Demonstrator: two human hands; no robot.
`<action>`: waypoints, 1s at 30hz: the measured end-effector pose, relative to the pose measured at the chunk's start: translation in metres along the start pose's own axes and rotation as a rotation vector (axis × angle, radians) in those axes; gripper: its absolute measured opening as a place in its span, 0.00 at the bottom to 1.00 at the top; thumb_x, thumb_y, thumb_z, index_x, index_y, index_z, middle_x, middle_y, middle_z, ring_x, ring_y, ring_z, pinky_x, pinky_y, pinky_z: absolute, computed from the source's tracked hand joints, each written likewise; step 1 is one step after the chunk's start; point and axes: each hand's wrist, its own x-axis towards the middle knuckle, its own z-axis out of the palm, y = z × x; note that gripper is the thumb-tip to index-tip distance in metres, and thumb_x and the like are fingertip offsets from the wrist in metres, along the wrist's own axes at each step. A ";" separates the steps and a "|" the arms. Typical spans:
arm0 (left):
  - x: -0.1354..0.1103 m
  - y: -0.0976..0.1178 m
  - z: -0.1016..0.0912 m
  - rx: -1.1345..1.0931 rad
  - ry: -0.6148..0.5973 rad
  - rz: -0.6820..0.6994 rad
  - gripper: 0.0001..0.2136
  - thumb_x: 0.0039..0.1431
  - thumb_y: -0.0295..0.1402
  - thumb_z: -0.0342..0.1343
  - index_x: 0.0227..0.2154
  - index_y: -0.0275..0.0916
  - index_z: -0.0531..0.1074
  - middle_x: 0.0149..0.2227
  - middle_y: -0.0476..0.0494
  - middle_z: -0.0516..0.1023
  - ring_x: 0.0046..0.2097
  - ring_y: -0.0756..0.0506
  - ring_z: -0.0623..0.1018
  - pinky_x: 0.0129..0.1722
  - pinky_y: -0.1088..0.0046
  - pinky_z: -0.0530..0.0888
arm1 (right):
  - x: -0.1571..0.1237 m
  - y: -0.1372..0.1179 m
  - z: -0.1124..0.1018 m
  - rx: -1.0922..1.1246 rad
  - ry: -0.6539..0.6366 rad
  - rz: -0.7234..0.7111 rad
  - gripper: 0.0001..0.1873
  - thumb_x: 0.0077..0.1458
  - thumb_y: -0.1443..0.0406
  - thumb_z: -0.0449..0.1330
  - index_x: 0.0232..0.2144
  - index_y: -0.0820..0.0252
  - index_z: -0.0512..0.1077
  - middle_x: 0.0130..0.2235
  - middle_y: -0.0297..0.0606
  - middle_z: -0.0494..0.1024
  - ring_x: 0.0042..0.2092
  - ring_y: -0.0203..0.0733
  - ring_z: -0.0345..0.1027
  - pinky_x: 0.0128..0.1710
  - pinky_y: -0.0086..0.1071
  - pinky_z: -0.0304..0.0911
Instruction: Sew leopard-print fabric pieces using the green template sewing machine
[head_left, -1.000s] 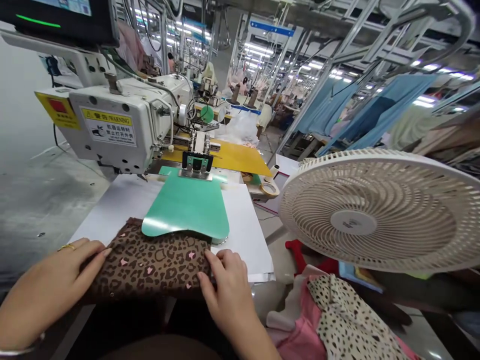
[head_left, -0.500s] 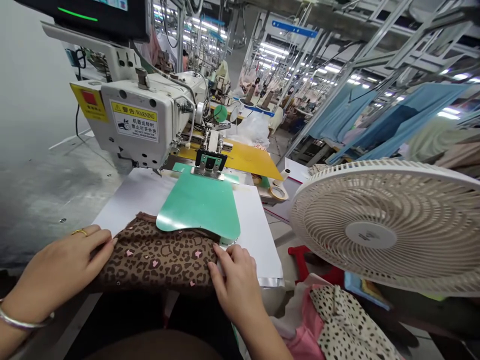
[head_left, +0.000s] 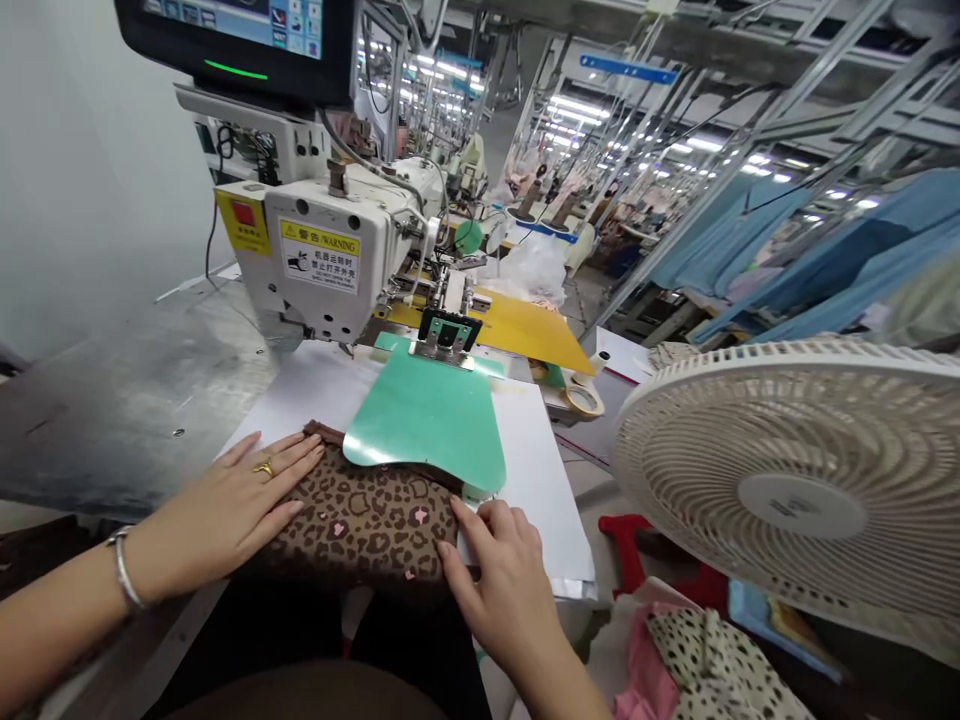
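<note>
Brown leopard-print fabric [head_left: 367, 520] with small pink patches lies at the machine's front, its far edge tucked under a green template plate [head_left: 427, 420]. My left hand [head_left: 232, 510], with a ring and a silver bangle, rests flat on the fabric's left end, fingers stretched out and nearly together. At the right edge, my right hand [head_left: 506, 565] has its thumb and forefinger on the fabric with the other fingers curled; their undersides are hidden. Beyond the plate stands the white sewing machine head [head_left: 322, 255] with a warning label. The plate is held by a black and metal clamp [head_left: 448, 335].
White sheeting [head_left: 544, 480] lies under the plate. A large fan [head_left: 780, 480] stands close on the right. Below it are spotted and pink cloths [head_left: 705, 650] and a red stool [head_left: 630, 550]. A yellow plate [head_left: 532, 330] and a tape roll [head_left: 583, 400] sit behind. A screen [head_left: 247, 50] hangs upper left.
My left hand has moved from the fabric's near left edge up onto its far left corner and flattened. My right hand stays at the right edge. The camera view has turned slightly left.
</note>
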 end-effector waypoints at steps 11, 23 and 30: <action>0.003 -0.006 0.003 0.011 -0.007 0.034 0.32 0.69 0.40 0.45 0.72 0.51 0.40 0.70 0.48 0.58 0.67 0.39 0.67 0.68 0.54 0.56 | -0.001 -0.015 -0.008 -0.025 -0.036 0.012 0.25 0.62 0.60 0.63 0.59 0.59 0.69 0.46 0.47 0.70 0.47 0.55 0.61 0.46 0.51 0.62; 0.027 -0.006 -0.001 -0.149 -0.192 -0.003 0.27 0.71 0.41 0.45 0.70 0.48 0.52 0.71 0.47 0.55 0.69 0.40 0.64 0.70 0.55 0.55 | 0.006 0.034 -0.022 -0.039 -0.100 0.049 0.16 0.64 0.63 0.59 0.54 0.55 0.70 0.47 0.43 0.68 0.49 0.53 0.60 0.51 0.50 0.58; 0.051 -0.030 0.026 -0.197 -0.114 0.029 0.23 0.67 0.39 0.50 0.64 0.61 0.63 0.67 0.54 0.64 0.66 0.40 0.69 0.69 0.58 0.59 | 0.036 0.060 -0.026 -0.041 -0.146 0.078 0.08 0.62 0.65 0.60 0.45 0.54 0.73 0.45 0.40 0.68 0.49 0.50 0.59 0.51 0.45 0.56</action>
